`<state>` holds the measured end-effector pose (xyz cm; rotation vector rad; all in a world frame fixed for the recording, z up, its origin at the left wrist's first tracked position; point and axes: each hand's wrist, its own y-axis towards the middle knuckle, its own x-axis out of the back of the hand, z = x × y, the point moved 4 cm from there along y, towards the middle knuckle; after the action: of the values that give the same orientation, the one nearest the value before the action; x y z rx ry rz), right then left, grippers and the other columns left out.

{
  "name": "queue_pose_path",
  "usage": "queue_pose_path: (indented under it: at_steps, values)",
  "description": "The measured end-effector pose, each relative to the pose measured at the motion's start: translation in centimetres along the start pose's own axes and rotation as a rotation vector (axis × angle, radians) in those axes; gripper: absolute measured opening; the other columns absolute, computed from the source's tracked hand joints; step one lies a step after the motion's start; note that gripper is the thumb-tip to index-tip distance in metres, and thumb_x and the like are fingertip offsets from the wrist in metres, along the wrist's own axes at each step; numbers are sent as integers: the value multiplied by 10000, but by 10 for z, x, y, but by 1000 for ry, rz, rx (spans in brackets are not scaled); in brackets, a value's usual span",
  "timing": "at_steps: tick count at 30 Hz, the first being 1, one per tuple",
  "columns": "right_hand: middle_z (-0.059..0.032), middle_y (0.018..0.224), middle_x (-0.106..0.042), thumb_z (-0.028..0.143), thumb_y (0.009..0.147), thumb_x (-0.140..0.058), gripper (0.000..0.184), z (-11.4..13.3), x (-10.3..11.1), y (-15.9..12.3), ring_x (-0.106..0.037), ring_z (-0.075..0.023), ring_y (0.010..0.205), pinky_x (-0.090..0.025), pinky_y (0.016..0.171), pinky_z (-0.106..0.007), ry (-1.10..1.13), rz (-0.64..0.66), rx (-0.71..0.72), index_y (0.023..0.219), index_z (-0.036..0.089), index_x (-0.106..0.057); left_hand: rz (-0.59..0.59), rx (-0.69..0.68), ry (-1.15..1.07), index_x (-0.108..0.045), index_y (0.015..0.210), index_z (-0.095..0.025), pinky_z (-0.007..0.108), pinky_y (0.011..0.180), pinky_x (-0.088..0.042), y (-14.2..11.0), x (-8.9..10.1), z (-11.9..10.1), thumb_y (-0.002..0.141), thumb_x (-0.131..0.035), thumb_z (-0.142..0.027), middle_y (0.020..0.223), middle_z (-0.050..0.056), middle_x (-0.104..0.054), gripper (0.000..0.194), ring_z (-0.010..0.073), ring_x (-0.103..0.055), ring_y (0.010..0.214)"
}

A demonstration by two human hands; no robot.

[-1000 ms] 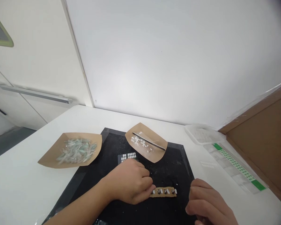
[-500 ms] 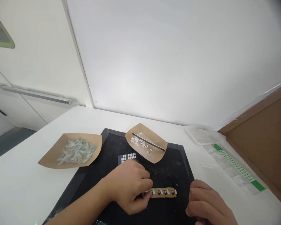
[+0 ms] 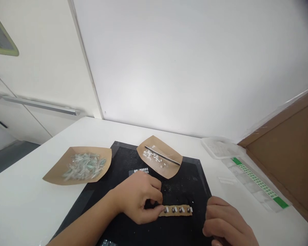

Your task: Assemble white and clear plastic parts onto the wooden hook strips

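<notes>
We see a small brown strip lying flat on a black mat, near its front edge, studded with a row of small dark and white pieces. Our left hand rests on the mat with thumb and forefinger pinched on the strip's left end. Our right hand lies just right of the strip, apart from it, fingers curled loosely into a fist; we cannot tell whether it holds anything. Behind the left hand a small dark card with white dots peeks out. Farther back on the mat sits a brown paper tray holding white bits and a thin dark tool. To the left, on the white table, another paper tray holds pale green slivers. To the right lie a clear plastic tray and a long strip with green markings.
</notes>
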<state>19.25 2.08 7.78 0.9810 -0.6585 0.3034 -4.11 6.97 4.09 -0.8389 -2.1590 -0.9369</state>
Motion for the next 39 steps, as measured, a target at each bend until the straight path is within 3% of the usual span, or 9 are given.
queue_pose_path:
  at_steps: [5, 10, 19, 29, 39]
  values:
    - [4, 628, -505, 148, 901, -477, 98, -6, -1, -5, -487, -169, 553, -418, 587, -340, -9, 7, 112, 858, 209, -541, 36, 62, -161, -816, 933, -199, 227, 590, -469, 0, 5, 2, 873, -718, -239, 828, 29, -692, 122, 114, -634, 640]
    - [1, 673, -504, 79, 810, -494, 144, -9, -4, -8, -487, -170, 620, -396, 635, -338, -3, 63, 71, 868, 202, -542, 112, 88, -233, -843, 957, -202, 218, 633, -496, 2, 3, 5, 925, -738, -286, 825, 43, -698, 137, 117, -635, 656]
    - [10, 679, -475, 88, 846, -506, 127, -11, -5, -11, -423, -160, 596, -305, 616, -337, 46, 68, 49, 871, 210, -526, 118, 124, -241, -855, 944, -194, 213, 640, -507, 0, 2, 10, 878, -778, -248, 827, 48, -714, 115, 121, -654, 659]
    - [15, 676, -456, 89, 854, -503, 131, -11, -6, -10, -408, -159, 590, -300, 612, -336, 53, 57, 51, 867, 220, -509, 123, 146, -316, -863, 988, -187, 201, 597, -511, -1, 0, 15, 857, -821, -304, 886, 58, -702, 180, 96, -625, 609]
    - [20, 671, -465, 91, 858, -502, 130, -9, -7, -9, -413, -157, 586, -292, 614, -336, 48, 67, 54, 866, 221, -508, 199, 169, -432, -862, 998, -207, 232, 684, -534, 0, 0, 17, 900, -796, -293, 878, 85, -767, 147, 156, -683, 728]
